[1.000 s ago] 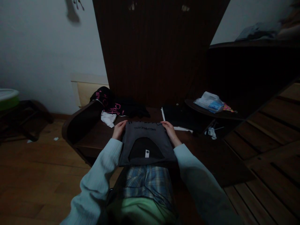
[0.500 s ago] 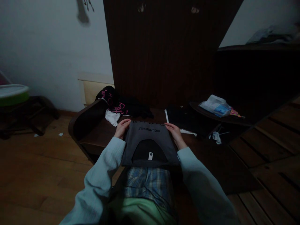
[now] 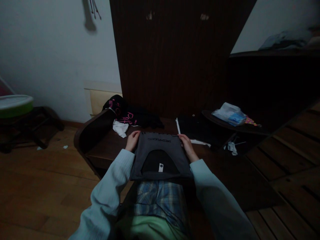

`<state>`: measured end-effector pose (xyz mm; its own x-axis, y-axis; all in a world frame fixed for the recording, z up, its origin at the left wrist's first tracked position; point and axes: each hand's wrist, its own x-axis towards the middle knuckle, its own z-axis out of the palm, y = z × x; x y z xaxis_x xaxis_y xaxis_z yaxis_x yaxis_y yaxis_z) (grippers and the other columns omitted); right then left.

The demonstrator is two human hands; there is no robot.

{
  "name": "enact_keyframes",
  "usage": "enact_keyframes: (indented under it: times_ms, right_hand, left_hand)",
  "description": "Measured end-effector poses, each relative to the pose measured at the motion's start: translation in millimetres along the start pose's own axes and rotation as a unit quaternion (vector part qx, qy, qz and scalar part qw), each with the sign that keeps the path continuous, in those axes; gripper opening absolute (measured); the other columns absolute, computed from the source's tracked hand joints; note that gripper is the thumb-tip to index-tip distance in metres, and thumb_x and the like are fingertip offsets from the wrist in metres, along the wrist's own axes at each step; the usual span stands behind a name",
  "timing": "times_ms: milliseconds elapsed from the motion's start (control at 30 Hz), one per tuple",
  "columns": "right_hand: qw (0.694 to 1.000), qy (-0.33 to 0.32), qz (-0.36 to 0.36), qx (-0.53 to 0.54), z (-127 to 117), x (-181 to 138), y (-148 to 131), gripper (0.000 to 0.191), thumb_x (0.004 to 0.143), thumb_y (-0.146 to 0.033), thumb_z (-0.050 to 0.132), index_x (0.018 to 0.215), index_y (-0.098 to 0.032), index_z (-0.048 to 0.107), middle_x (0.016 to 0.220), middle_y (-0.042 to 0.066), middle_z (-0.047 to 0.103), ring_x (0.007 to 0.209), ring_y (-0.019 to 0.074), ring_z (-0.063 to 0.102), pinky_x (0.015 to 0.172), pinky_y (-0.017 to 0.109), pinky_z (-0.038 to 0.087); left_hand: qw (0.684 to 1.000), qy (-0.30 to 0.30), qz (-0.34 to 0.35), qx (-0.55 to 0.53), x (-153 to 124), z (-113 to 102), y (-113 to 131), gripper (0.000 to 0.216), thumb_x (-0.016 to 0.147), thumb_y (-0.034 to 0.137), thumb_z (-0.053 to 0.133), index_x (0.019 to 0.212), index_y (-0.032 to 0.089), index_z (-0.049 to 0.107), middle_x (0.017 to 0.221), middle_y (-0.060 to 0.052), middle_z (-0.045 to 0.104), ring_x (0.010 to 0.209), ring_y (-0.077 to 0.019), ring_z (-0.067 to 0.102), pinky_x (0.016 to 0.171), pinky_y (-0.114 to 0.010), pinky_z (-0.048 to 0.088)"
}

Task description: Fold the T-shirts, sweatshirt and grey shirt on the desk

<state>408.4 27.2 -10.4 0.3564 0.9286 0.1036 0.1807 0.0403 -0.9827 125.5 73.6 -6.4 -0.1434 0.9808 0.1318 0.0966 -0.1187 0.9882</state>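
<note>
A dark grey shirt [image 3: 160,146] with small printed lettering lies folded on a low dark wooden table [image 3: 107,146] in front of me, its collar opening towards my lap. My left hand [image 3: 132,140] grips its far left corner, fingers curled on the cloth. Over at the far right corner, my right hand [image 3: 186,146] pinches the fabric the same way. Both pale sleeves reach forward along the sides of the shirt.
A black garment with pink print [image 3: 122,113] and a white cloth [image 3: 120,127] lie at the table's back left. Folded dark clothes [image 3: 192,128] sit behind the shirt on the right. A plastic bag [image 3: 228,113] rests on a round side table. A green-rimmed basin [image 3: 15,105] stands far left.
Both hands have drawn the shirt's far edge a little towards me, so the folded shirt looks shorter. The view has shifted slightly.
</note>
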Motion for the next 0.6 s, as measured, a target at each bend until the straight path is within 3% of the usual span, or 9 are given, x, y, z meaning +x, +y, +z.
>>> enact_keyframes:
  times_ms: [133, 333, 433, 600]
  right_hand:
    - [1.000, -0.011, 0.012, -0.016, 0, -1, 0, 0.036, 0.059, -0.042, 0.052, 0.089, -0.021, 0.056, 0.068, 0.000, 0.061, 0.058, 0.0158, 0.053, 0.047, 0.024, 0.036]
    - [0.996, -0.058, -0.003, 0.067, 3, 2, -1, 0.037, 0.060, -0.042, 0.059, 0.092, -0.023, 0.054, 0.066, -0.001, 0.062, 0.061, 0.0171, 0.058, 0.056, 0.029, 0.044]
    - [0.997, -0.055, -0.032, 0.035, 4, 5, 1, 0.034, 0.065, -0.047, 0.054, 0.091, -0.024, 0.053, 0.065, -0.001, 0.061, 0.060, 0.0168, 0.057, 0.055, 0.029, 0.043]
    - [0.998, -0.025, -0.056, -0.001, 6, 6, 8, 0.030, 0.066, -0.047, 0.048, 0.084, -0.023, 0.050, 0.065, -0.001, 0.057, 0.060, 0.0163, 0.054, 0.054, 0.027, 0.041]
  left_hand:
    - [0.998, 0.006, 0.051, 0.044, -3, 0, 1, 0.026, 0.068, 0.036, 0.056, 0.082, 0.016, 0.065, 0.078, -0.003, 0.065, 0.078, -0.0166, 0.058, 0.068, -0.025, 0.043]
    - [0.998, -0.039, 0.043, -0.009, -3, 3, 0, 0.041, 0.066, 0.039, 0.058, 0.098, 0.013, 0.060, 0.045, 0.007, 0.045, 0.045, -0.0099, 0.046, 0.046, -0.020, 0.035]
    - [0.998, -0.027, 0.063, 0.004, -5, 3, 2, 0.036, 0.069, 0.038, 0.056, 0.095, 0.014, 0.060, 0.049, 0.005, 0.049, 0.047, -0.0107, 0.048, 0.048, -0.021, 0.036]
    - [0.979, 0.028, 0.127, 0.154, -17, 2, 11, 0.018, 0.075, 0.030, 0.051, 0.086, 0.020, 0.060, 0.066, 0.000, 0.059, 0.061, -0.0142, 0.054, 0.061, -0.023, 0.039]
